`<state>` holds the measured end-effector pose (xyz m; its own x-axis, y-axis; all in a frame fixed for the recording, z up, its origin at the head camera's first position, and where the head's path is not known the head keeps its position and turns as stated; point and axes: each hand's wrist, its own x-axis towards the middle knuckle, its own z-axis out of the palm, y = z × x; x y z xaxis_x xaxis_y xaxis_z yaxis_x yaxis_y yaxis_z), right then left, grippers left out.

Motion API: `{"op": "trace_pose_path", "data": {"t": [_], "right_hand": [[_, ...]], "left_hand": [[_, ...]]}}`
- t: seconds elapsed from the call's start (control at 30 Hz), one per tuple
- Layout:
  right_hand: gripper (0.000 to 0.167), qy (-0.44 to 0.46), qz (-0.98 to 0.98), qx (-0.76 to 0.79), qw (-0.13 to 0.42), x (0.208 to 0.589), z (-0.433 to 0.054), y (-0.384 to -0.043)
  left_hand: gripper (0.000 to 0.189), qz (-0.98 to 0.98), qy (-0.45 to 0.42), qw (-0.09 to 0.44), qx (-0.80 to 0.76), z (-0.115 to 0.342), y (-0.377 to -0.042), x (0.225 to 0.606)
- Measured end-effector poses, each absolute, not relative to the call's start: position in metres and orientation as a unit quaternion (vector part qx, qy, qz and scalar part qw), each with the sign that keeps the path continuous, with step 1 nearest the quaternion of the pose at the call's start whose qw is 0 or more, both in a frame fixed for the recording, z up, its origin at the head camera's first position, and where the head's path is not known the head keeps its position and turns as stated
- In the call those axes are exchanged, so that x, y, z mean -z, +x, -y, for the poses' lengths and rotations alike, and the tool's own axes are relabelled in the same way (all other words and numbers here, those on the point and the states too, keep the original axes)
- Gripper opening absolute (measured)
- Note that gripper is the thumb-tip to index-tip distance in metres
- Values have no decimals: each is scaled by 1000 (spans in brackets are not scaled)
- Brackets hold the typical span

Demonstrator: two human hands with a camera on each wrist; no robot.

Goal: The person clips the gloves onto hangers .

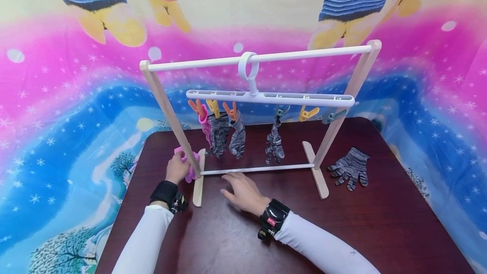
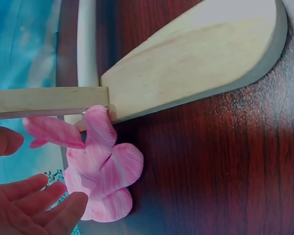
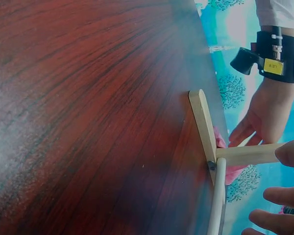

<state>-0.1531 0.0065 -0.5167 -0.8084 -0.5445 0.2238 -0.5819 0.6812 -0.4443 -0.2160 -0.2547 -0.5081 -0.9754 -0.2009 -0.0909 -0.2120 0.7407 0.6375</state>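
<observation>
While the left hand [image 1: 177,167] spreads loose, ungripping fingers beside the pink glove [image 1: 191,173] — contact, cannot tell | glove: near the table's [image 1: 228,244] left edge, toward its far left corner, by a wooden foot [image 1: 198,193] | right hand [image 1: 243,191]: relaxed, grasping nothing, near the lower bar [image 1: 266,169]
</observation>
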Motion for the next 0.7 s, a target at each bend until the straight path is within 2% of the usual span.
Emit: {"op": "trace_pose_path", "data": {"t": [0.2, 0.47, 0.7], "right_hand": [[45, 319, 915, -244, 34, 512, 0, -154], [46, 322, 913, -251, 18, 511, 7, -152], [47, 324, 911, -252, 24, 515, 6, -151]], "left_hand": [[60, -938, -105, 36, -330, 254, -219, 513], [57, -945, -105, 28, -309, 256, -218, 517], [55, -958, -134, 43, -249, 262, -218, 523]]}}
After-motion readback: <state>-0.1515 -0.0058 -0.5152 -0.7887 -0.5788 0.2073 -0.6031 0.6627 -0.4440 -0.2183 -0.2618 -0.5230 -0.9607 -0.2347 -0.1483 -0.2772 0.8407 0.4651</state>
